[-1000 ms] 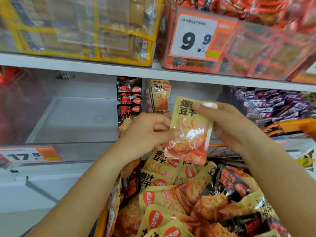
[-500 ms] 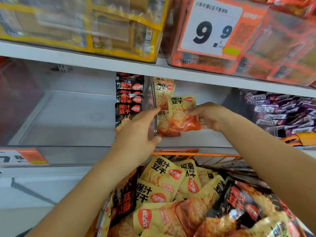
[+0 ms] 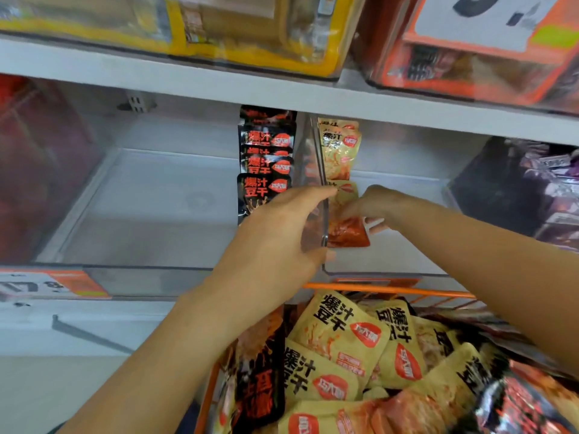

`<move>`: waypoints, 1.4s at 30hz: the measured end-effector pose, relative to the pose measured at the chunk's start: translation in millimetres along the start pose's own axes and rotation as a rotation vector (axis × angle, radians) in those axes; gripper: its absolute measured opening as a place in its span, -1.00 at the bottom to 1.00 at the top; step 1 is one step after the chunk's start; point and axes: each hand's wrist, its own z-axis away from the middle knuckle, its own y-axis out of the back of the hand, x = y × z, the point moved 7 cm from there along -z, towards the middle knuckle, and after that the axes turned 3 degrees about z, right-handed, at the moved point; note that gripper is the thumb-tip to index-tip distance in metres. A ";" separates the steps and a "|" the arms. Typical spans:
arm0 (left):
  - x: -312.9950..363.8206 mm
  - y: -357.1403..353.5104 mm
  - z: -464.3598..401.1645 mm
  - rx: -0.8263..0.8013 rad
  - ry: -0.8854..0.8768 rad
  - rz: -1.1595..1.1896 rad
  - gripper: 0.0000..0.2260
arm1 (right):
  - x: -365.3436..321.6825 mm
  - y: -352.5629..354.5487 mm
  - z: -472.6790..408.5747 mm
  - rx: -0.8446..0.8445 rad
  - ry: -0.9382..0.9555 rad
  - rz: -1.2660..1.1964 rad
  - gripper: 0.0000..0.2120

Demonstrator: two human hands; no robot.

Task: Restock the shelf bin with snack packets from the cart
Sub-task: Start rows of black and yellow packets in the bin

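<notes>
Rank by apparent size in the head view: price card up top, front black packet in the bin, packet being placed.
1. Price card, largest, though cropped.
2. Black packet and the packet being placed: unsure, since hands hide part of both.

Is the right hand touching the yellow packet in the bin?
Touching. The head view shows the right hand with fingers pinching the yellow packet.
</notes>
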 end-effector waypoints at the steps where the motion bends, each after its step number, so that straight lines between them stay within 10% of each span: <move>1: 0.6 0.1 -0.3 -0.006 0.000 0.001 -0.33 | 1.4 -1.6 -0.3 -0.016 -0.020 -0.021 -0.60; 6: 3.8 -2.5 0.9 -0.021 -0.018 -0.058 -0.32 | 4.3 -7.6 2.6 -0.156 -0.038 -0.206 -0.79; 16: 5.5 -5.8 2.5 -0.007 -0.063 -0.118 -0.33 | -36.4 38.3 -20.8 0.489 0.232 0.033 -0.47; 29: -1.5 -4.5 -1.4 -0.019 -0.054 -0.116 -0.32 | -43.3 18.6 13.0 0.223 0.202 -0.179 -0.74; 34: 0.1 -3.5 -0.4 -0.050 -0.052 -0.153 -0.32 | -36.0 44.8 120.4 0.472 0.481 0.636 -0.76; 38: 3.2 -3.7 1.7 -0.049 -0.057 -0.180 -0.31 | -7.4 14.5 183.0 -0.059 0.375 0.803 -0.56; 42: 4.2 -4.1 3.7 -0.073 -0.075 -0.259 -0.28 | 1.4 -20.3 202.4 0.063 0.513 1.025 -0.54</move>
